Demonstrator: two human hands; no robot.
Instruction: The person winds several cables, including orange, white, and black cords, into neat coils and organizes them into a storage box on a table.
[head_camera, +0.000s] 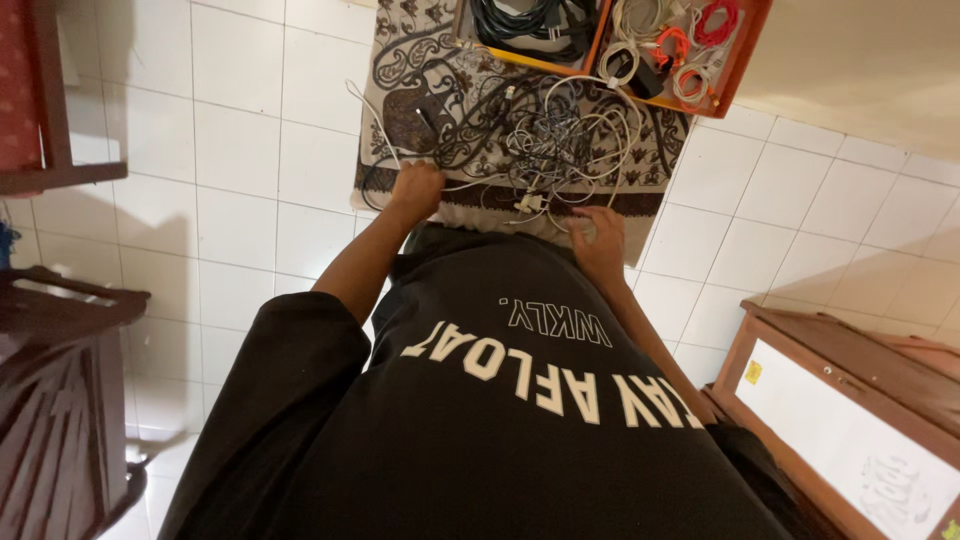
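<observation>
A tangle of black, white and grey cables (540, 135) lies on a patterned brown-and-cream mat (400, 60) on the white tiled floor. My left hand (416, 190) is closed into a fist at the mat's near edge, around a thin white cable (372, 115) that runs up and to the left. At the near right side of the tangle, my right hand (600, 240) has its fingers curled on white cable ends next to a small white plug (528, 203). My black printed shirt hides the floor below both hands.
An orange tray (745, 50) at the top holds coiled black, white and orange cables. Dark wooden furniture (60, 400) stands at the left. A wooden-framed white panel (850, 420) sits at the lower right.
</observation>
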